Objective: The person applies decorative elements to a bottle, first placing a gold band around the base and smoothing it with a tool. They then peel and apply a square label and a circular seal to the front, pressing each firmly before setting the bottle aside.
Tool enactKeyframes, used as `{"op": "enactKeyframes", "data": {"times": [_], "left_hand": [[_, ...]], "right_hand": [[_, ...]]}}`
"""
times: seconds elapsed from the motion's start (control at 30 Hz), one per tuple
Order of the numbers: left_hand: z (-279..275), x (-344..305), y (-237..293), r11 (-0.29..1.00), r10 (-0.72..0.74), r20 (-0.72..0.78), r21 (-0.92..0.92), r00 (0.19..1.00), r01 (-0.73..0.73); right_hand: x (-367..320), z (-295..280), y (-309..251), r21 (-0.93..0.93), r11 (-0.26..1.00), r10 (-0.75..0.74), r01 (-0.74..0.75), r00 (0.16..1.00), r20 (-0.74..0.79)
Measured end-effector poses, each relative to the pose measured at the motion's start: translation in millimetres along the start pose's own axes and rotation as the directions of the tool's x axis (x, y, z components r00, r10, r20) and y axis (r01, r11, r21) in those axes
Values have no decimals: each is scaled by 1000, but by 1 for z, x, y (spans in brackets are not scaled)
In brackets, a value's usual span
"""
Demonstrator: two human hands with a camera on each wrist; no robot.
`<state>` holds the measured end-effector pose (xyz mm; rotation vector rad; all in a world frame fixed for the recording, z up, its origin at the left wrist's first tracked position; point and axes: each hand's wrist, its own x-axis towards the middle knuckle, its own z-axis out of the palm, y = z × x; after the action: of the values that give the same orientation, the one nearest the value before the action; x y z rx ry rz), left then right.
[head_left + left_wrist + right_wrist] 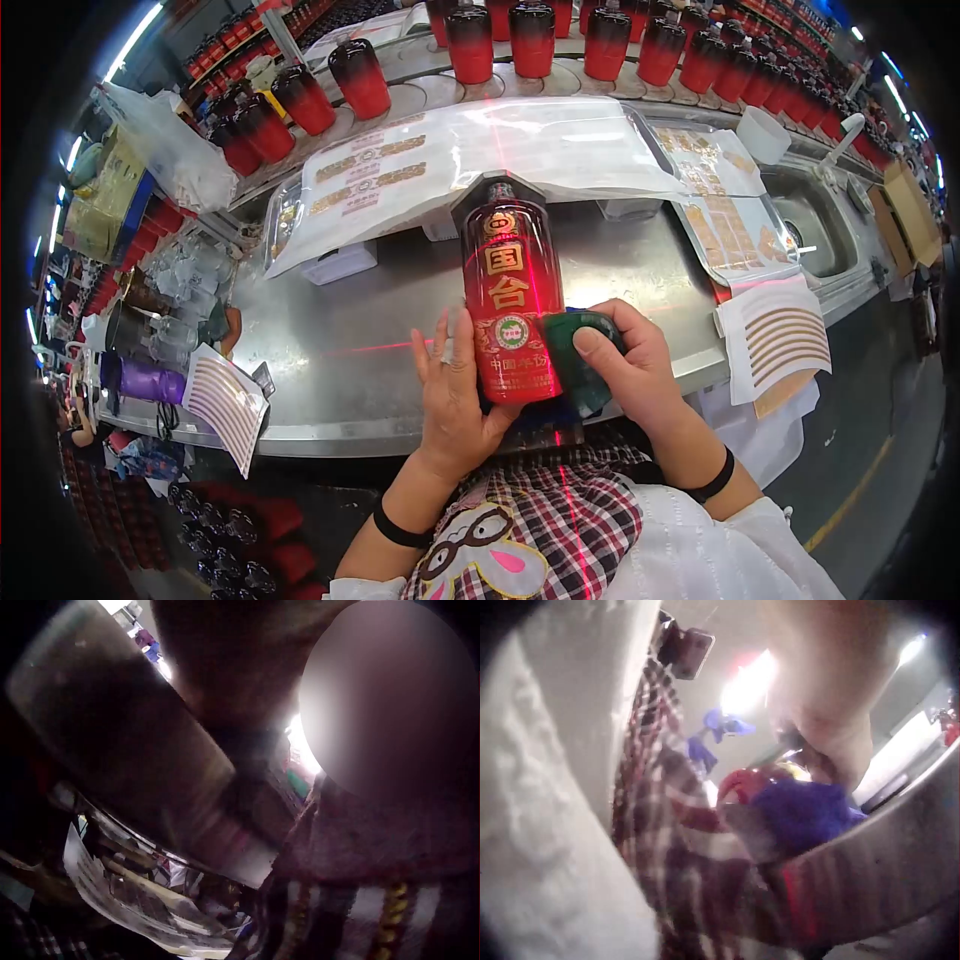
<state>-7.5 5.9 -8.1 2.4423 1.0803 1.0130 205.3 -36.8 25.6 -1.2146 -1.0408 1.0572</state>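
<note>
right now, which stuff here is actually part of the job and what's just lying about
Part of the job, it seems:
- red bottle, left hand against it
- green cloth, pinched in the right hand
- label sheet, probably for such bottles

Likely just lying about:
- purple flask
- cardboard box
- white tub

Your bottle is glossy red, with gold characters and a green-and-white round emblem. Your cloth is dark green, with blue showing below. Your apron is checked in dark red, black and white; your wristbands are black, your sleeve white. The row of bottles fades from black down to red.
</note>
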Motion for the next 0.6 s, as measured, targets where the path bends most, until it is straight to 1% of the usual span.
{"op": "enactKeyframes", "data": {"times": [0.07,0.1,0.17,0.2,0.23,0.27,0.33,0.37,0.43,0.47,0.53,0.6], "left_hand": [[-2,0,-2,1000,3,7,21,1000,-3],[-2,-1,-2,1000,2,9,28,1000,-2],[-4,-2,-1,996,-7,18,84,1000,6],[-3,0,1,996,12,30,88,999,-15],[-3,0,2,992,12,45,124,999,-17],[-1,0,4,997,-5,27,76,1000,3],[3,-1,4,999,-50,9,-14,999,50],[7,-3,3,994,-63,-5,-93,998,62],[10,-5,-4,968,-113,-29,-229,993,104],[12,-4,-3,957,-121,-30,-268,992,108],[13,-5,1,929,-159,-24,-342,987,141],[15,-5,5,912,-161,-27,-387,987,138]], "right_hand": [[3,-6,8,-81,997,6,-10,999,-46],[3,-9,8,-92,996,-30,21,995,-98],[0,-10,3,-79,996,26,-29,999,-39],[-4,-14,-1,-84,995,48,-52,998,-43],[-7,-12,-2,-87,996,-25,22,999,-34],[-10,-17,0,-104,994,-47,46,999,-12],[-18,-32,-12,-265,964,-29,35,999,27],[-24,-44,-14,-348,930,-121,116,993,9],[-28,-63,-13,-501,824,-290,263,957,25],[-31,-77,-13,-526,784,-386,329,922,1],[-38,-120,-21,-780,544,-453,310,891,37],[-51,-171,-21,-894,418,-439,163,897,-42]]}}
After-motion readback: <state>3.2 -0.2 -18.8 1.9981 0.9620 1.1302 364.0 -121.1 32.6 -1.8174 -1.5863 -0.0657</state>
